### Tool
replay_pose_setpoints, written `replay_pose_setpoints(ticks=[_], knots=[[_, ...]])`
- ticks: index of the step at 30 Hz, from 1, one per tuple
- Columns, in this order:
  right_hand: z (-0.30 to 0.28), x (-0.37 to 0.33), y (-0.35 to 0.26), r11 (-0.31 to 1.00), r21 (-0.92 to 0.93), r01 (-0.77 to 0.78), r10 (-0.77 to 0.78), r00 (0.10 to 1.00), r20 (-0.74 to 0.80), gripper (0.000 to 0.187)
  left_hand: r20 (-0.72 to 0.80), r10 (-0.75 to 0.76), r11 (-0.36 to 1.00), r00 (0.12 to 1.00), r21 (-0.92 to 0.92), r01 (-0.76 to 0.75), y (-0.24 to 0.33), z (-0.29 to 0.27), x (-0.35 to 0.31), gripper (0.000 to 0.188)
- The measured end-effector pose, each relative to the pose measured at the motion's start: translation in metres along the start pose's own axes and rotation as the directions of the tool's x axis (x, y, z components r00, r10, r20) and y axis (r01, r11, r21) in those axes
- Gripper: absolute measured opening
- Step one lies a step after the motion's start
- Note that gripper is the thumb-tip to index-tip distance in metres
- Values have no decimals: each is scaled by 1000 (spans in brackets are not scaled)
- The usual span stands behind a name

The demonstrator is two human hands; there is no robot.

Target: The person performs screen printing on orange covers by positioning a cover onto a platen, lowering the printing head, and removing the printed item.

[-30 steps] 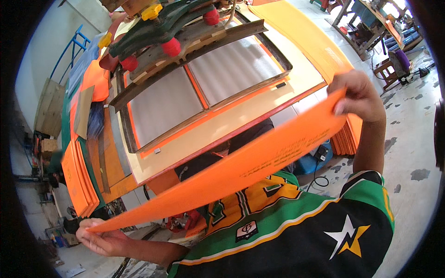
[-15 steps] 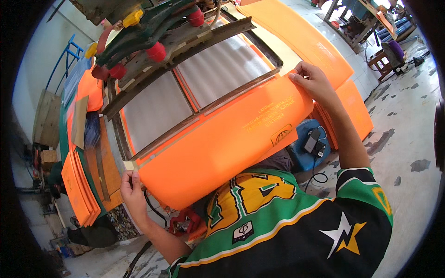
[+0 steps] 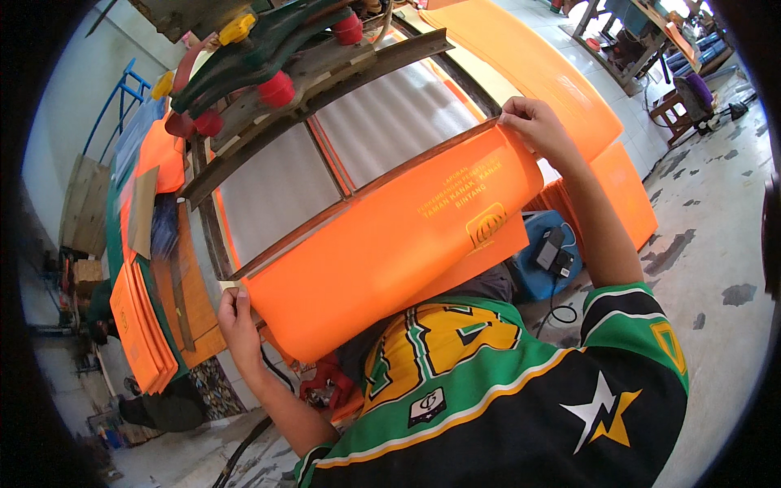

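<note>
Since a second ago the orange sheet (image 3: pixel 390 252) has swung from edge-on to flat over the frame (image 3: pixel 325 167), and I see my left hand (image 3: pixel 236 313) pinching its near corner, my right hand (image 3: pixel 533 122) gripping the far edge.

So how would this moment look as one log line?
left hand: holds orange sheet corner | right hand: holds opposite corner | sheet: at press frame edge
</note>
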State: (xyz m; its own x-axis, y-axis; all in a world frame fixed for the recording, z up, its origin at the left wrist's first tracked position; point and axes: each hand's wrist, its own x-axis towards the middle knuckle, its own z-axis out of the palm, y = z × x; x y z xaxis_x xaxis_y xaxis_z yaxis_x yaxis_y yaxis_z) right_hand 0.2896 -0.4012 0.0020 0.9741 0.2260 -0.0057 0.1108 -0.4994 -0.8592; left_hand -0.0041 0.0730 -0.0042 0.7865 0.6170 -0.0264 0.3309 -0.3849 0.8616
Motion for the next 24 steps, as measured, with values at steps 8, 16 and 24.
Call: replay_pose_setpoints(ticks=[8,16,24], knots=[[-5,32,7,984,167,-58,22,978,209,10,5,6,1000,1000,31,-7,8,-4,6,28],[-10,66,7,991,30,131,-134,947,293,9,3,57,987,998,151,-57,-7,-19,31,22],[-3,102,-1,994,102,41,-79,915,395,17,90,154,988,984,-47,-150,-33,-23,99,26]])
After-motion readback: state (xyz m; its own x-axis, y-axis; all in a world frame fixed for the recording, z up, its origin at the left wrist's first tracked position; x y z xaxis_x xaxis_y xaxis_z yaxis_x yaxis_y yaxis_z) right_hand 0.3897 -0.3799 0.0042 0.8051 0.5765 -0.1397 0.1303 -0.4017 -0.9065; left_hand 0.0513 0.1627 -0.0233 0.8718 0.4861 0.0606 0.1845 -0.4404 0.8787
